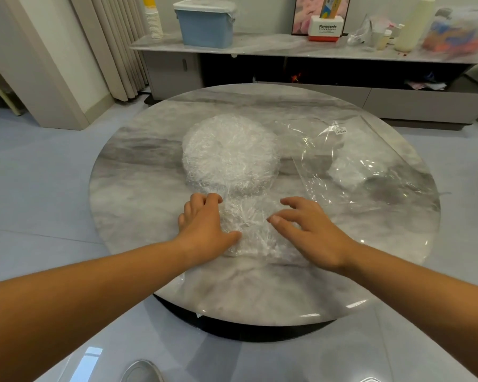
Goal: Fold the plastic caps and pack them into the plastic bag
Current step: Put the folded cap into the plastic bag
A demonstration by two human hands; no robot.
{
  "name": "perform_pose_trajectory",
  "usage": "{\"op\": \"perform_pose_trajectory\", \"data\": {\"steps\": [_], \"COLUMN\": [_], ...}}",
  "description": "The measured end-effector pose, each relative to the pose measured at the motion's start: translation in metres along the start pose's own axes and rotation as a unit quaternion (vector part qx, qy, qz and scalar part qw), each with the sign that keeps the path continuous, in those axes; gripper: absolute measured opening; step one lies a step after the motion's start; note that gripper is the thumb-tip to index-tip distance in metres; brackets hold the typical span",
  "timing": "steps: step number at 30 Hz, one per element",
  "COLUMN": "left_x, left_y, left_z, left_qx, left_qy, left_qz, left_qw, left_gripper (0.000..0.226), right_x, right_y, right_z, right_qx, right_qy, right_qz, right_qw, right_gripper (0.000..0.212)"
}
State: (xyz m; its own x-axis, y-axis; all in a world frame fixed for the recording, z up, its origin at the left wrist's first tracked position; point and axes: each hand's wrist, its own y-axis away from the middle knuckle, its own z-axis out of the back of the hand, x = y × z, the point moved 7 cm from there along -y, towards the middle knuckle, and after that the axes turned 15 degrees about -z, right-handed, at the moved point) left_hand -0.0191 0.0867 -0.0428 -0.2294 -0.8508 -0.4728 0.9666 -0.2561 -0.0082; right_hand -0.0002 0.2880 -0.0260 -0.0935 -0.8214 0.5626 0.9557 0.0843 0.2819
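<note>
Hands are working at the near side of the round marble table (138,172). We are pressing our left hand (204,227) down on the left edge of a crinkled plastic cap (249,230), fingers spread flat with nothing clamped in them. Our right hand (312,232) is resting on the cap's right edge, fingers apart and slightly curled, also gripping nothing. Just beyond, touching the cap's far edge, a round stack of plastic caps (229,155) is sitting near the table's middle. To the right of the stack a clear plastic bag (370,161) is lying flat, with white folded caps (345,172) showing inside it. Further back, a blue lidded bin (207,26) is standing on a low cabinet (273,48).
</note>
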Motion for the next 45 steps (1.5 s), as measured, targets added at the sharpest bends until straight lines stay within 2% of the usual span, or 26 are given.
{"op": "perform_pose_trajectory", "data": {"steps": [4, 8, 10, 14, 22, 25, 30, 34, 37, 39, 41, 45], "left_x": [0.0, 0.001, 0.002, 0.005, 0.002, 0.002, 0.001, 0.004, 0.007, 0.01, 0.016, 0.018], "left_y": [-0.006, -0.006, -0.005, -0.004, -0.002, -0.001, -0.001, -0.001, 0.004, 0.001, -0.005, -0.003], "left_z": [-0.003, -0.007, -0.007, -0.005, -0.001, -0.004, -0.006, -0.003, -0.001, 0.003, 0.005, 0.004], "left_qx": [0.017, 0.03, 0.027, 0.012, -0.001, 0.01, 0.045, 0.128, 0.217, 0.204, 0.158, 0.16], "left_qy": [0.013, 0.014, 0.01, 0.011, 0.023, 0.037, 0.034, 0.036, 0.058, 0.077, 0.081, 0.018], "left_qz": [0.014, 0.013, 0.007, -0.004, -0.038, -0.039, -0.039, -0.057, -0.075, -0.054, -0.026, -0.001], "left_qw": [1.0, 0.999, 1.0, 1.0, 0.999, 0.998, 0.998, 0.989, 0.972, 0.974, 0.984, 0.987], "left_gripper": [0.087, 0.088, 0.088, 0.091, 0.095, 0.089, 0.081, 0.088, 0.108, 0.11, 0.1, 0.062], "right_x": [0.016, 0.018, 0.016, 0.018, 0.022, 0.022, 0.019, 0.02, 0.026, 0.025, 0.024, 0.025], "right_y": [-0.023, -0.038, -0.043, -0.044, -0.018, -0.005, 0.013, 0.026, 0.036, 0.039, 0.041, 0.048], "right_z": [0.01, 0.004, 0.004, 0.013, 0.021, 0.009, -0.01, -0.022, -0.031, -0.034, -0.037, -0.037], "right_qx": [0.008, 0.066, 0.052, 0.017, 0.02, 0.041, 0.036, 0.034, 0.027, 0.015, 0.013, 0.002], "right_qy": [-0.104, -0.232, -0.267, -0.317, -0.321, -0.269, -0.051, 0.058, 0.126, 0.152, 0.18, 0.245], "right_qz": [-0.034, -0.102, -0.114, -0.083, 0.033, 0.058, 0.11, 0.173, 0.23, 0.245, 0.251, 0.261], "right_qw": [0.994, 0.965, 0.956, 0.945, 0.946, 0.961, 0.992, 0.983, 0.965, 0.957, 0.951, 0.934], "right_gripper": [0.043, 0.048, 0.046, 0.043, 0.041, 0.045, 0.061, 0.052, 0.05, 0.049, 0.05, 0.052]}}
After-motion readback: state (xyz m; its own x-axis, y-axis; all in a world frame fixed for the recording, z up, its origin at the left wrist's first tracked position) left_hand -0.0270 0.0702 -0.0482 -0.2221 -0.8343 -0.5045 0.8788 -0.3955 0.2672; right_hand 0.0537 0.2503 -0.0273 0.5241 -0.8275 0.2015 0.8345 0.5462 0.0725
